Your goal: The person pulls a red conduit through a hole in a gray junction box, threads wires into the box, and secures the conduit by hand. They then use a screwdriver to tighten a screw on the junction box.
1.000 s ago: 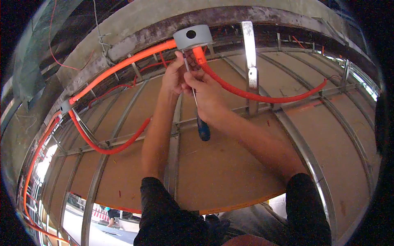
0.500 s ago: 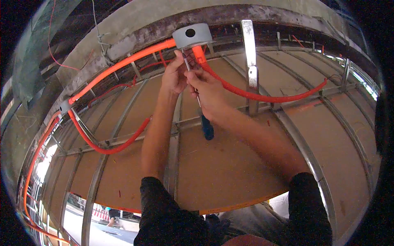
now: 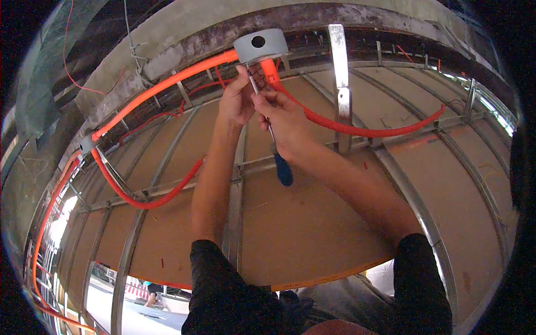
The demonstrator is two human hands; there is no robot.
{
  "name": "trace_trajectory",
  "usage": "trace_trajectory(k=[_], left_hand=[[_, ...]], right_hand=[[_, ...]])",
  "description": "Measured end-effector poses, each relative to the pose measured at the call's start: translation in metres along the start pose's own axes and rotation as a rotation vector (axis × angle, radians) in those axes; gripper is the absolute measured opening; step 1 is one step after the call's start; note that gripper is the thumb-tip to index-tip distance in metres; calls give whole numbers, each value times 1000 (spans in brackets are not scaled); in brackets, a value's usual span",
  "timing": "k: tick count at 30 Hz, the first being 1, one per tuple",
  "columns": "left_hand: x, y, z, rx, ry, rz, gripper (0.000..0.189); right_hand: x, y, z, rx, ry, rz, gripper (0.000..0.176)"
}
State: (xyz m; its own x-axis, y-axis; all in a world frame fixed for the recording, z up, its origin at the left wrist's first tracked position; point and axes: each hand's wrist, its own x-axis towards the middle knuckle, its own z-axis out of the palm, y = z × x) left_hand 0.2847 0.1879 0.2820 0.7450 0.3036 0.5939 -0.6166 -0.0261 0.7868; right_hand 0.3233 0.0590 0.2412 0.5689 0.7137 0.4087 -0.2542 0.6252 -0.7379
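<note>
Overhead hangs a round grey junction box (image 3: 252, 51) with a dark hole in its side. My right hand (image 3: 286, 124) is closed round the metal shaft of a screwdriver (image 3: 284, 171), whose blue handle hangs below the fingers. The shaft slants up to the underside of the box. My left hand (image 3: 237, 101) is raised just under the box, its thumb and fingers closed beside the upper end of the shaft; what they hold, if anything, is hidden. Thin dark wires show between the hands and the orange pipe fitting (image 3: 269, 71) under the box.
An orange pipe (image 3: 167, 89) runs left to a second grey box (image 3: 87, 145). Red corrugated conduit (image 3: 357, 132) loops right, past a bright metal strap (image 3: 339, 61). Metal framing (image 3: 237, 195) crosses brown boards behind my arms. Another person (image 3: 152, 293) is far below at left.
The screwdriver's handle has shifted slightly up and to the right. Both hands stay in nearly the same place under the box.
</note>
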Motion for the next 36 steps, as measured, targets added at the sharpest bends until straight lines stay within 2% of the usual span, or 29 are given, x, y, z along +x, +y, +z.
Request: trace_trajectory(k=[3,6,13,16,18,21,25,27,31,33,36], left_hand=[[1,2,-4,-8,-78,-38,66],[0,2,4,21,0,16,66],[-3,4,7,13,-15,40,66],[3,1,-16,11,-50,-70,64],[6,0,-23,-83,-158,-151,62],[7,0,-27,-50,-214,-134,60],[3,0,-10,-35,-125,-105,62],[-3,5,14,-2,84,35,63],[-2,3,4,-52,30,-9,62],[2,1,-8,-14,-64,-50,61],[-3,4,0,-56,-18,-89,61]], right_hand=[[1,-1,1,-5,-3,-11,19],[1,-1,1,-3,4,-8,18],[1,-1,0,-37,-11,1,18],[-1,-2,3,-57,23,-12,21],[-2,-5,4,-53,15,-7,22],[-1,-4,3,-50,-2,-7,23],[0,-6,4,12,-43,36,20],[3,-1,2,18,-70,15,19],[7,0,1,23,-67,-3,21],[6,-1,-1,46,-81,-10,21],[6,0,-1,71,-85,-32,21]])
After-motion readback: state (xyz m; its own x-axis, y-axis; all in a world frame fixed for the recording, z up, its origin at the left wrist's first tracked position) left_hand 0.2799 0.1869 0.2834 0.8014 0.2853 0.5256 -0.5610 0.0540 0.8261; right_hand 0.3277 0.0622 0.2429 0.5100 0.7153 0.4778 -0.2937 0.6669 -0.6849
